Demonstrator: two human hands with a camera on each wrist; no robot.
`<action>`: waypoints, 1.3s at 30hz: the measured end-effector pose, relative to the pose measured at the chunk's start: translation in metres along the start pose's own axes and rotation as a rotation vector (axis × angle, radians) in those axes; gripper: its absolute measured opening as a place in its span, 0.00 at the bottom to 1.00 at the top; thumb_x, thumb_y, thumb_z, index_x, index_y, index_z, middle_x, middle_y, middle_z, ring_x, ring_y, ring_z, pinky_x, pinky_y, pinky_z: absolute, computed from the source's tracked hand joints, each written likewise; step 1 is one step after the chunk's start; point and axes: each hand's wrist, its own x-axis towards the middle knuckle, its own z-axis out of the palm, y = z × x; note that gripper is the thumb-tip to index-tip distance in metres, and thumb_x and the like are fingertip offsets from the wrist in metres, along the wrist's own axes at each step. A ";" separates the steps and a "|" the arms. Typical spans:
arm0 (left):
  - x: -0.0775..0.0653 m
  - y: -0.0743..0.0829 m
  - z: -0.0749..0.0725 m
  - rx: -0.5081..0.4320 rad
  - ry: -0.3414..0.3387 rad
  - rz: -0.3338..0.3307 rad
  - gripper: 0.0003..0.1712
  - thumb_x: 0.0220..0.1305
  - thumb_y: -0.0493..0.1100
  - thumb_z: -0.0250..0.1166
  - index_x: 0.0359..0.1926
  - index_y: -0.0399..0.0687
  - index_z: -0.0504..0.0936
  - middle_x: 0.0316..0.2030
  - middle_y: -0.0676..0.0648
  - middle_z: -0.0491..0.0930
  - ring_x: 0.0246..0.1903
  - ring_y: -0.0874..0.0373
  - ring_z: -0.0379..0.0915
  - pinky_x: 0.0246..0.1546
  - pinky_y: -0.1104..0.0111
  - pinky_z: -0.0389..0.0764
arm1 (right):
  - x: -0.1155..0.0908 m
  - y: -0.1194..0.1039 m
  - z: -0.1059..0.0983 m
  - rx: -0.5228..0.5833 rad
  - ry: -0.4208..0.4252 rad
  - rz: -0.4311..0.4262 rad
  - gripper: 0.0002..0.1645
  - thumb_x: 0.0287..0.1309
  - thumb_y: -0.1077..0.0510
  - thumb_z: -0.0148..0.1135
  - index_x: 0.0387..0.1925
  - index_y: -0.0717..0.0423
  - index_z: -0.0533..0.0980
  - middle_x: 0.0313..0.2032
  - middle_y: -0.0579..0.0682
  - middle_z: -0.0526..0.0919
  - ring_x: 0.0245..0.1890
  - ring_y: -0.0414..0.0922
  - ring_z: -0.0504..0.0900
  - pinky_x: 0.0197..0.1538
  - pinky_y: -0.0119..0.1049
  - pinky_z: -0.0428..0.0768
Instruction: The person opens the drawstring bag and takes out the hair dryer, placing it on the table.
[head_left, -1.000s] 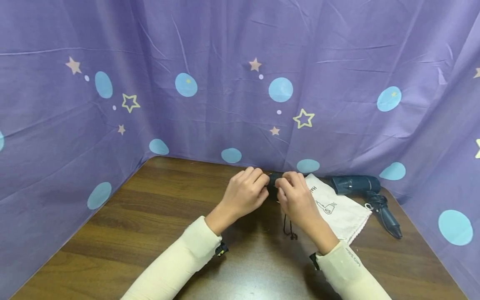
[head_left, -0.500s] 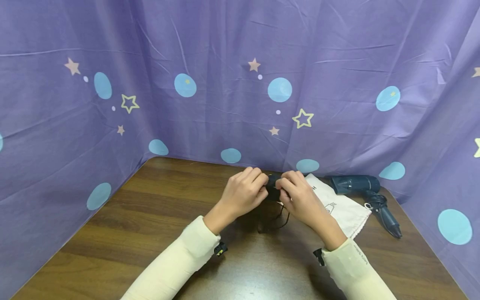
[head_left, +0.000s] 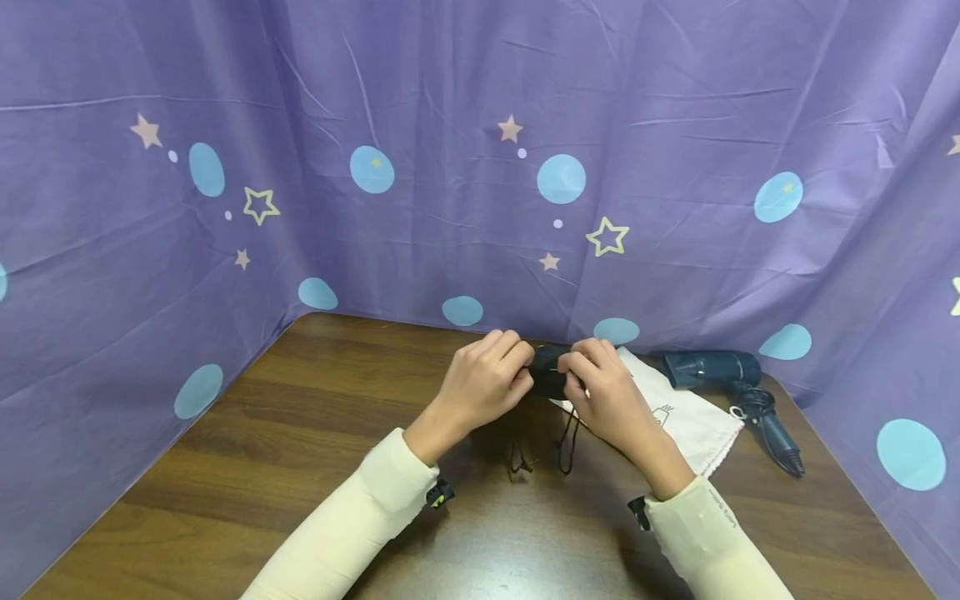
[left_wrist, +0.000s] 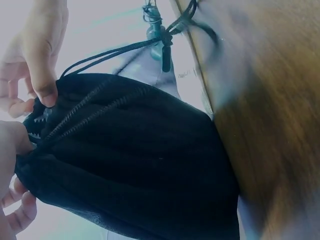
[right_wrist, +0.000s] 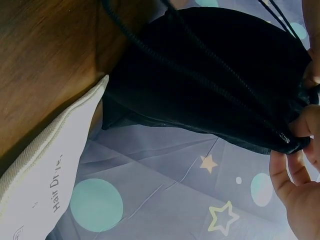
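Note:
A black drawstring bag [head_left: 549, 375] hangs between my two hands near the back of the table. My left hand [head_left: 487, 379] pinches one side of its gathered mouth. On the other side, the fingers of my right hand [head_left: 606, 390] pinch the rim. In the left wrist view the bag [left_wrist: 135, 155] looks full-bodied, its mouth puckered between the thumbs. Two black cords trail from the mouth; one cord loop [head_left: 567, 446] dangles below my right hand. Whatever may be inside the bag is hidden.
A white cloth pouch [head_left: 693, 425] printed "Hair Dryer" lies flat just right of the bag. Beyond it, at the back right, rests a dark blue folding hair dryer [head_left: 712, 369] with its cord wound up. A purple curtain [head_left: 450, 242] borders the wooden table [head_left: 315, 417].
My hands have drawn slightly apart, the right one shifting a little rightward, and more of the bag shows between them. The cords have swung below it. Pouch and hair dryer stay put.

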 end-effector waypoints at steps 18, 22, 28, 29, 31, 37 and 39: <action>0.002 -0.008 -0.005 -0.035 -0.016 -0.006 0.08 0.51 0.34 0.65 0.29 0.49 0.74 0.27 0.53 0.71 0.24 0.60 0.65 0.20 0.70 0.67 | 0.000 0.002 -0.008 0.025 -0.009 0.057 0.12 0.51 0.72 0.61 0.38 0.58 0.77 0.36 0.53 0.75 0.35 0.51 0.73 0.38 0.47 0.71; 0.001 -0.011 -0.006 -0.037 -0.041 -0.003 0.08 0.51 0.35 0.65 0.30 0.49 0.74 0.28 0.53 0.71 0.25 0.60 0.66 0.19 0.70 0.68 | 0.000 0.004 -0.008 0.032 -0.007 0.043 0.12 0.52 0.72 0.60 0.38 0.58 0.78 0.36 0.53 0.75 0.34 0.51 0.73 0.38 0.46 0.71; 0.003 -0.015 -0.012 -0.050 -0.091 -0.019 0.09 0.49 0.35 0.65 0.30 0.50 0.74 0.28 0.53 0.72 0.26 0.59 0.68 0.19 0.67 0.70 | 0.000 0.006 -0.010 0.050 -0.005 0.037 0.11 0.54 0.71 0.59 0.38 0.59 0.78 0.36 0.53 0.75 0.33 0.51 0.71 0.37 0.44 0.69; 0.003 -0.015 -0.013 -0.052 -0.099 -0.022 0.09 0.49 0.35 0.65 0.30 0.50 0.74 0.28 0.54 0.72 0.27 0.59 0.68 0.19 0.67 0.70 | 0.000 0.007 -0.010 0.052 -0.006 0.038 0.11 0.54 0.71 0.58 0.38 0.59 0.78 0.36 0.53 0.75 0.33 0.50 0.71 0.37 0.44 0.69; 0.003 -0.017 -0.014 -0.056 -0.111 -0.024 0.09 0.49 0.34 0.65 0.30 0.50 0.74 0.28 0.54 0.71 0.27 0.59 0.68 0.19 0.67 0.70 | 0.000 0.007 -0.010 0.051 -0.009 0.038 0.11 0.54 0.71 0.58 0.39 0.58 0.78 0.36 0.53 0.75 0.33 0.50 0.70 0.37 0.43 0.69; 0.004 -0.019 -0.017 -0.068 -0.133 -0.016 0.10 0.48 0.33 0.63 0.30 0.50 0.73 0.28 0.54 0.70 0.26 0.59 0.66 0.18 0.68 0.67 | 0.000 0.009 -0.010 0.043 0.002 0.030 0.11 0.53 0.71 0.59 0.38 0.58 0.79 0.35 0.53 0.75 0.33 0.50 0.70 0.37 0.43 0.69; 0.004 -0.019 -0.017 -0.068 -0.142 -0.012 0.10 0.48 0.33 0.63 0.30 0.50 0.73 0.28 0.54 0.70 0.26 0.59 0.66 0.18 0.68 0.67 | 0.000 0.009 -0.010 0.044 0.003 0.028 0.11 0.53 0.71 0.60 0.38 0.58 0.79 0.35 0.53 0.75 0.33 0.50 0.70 0.37 0.43 0.69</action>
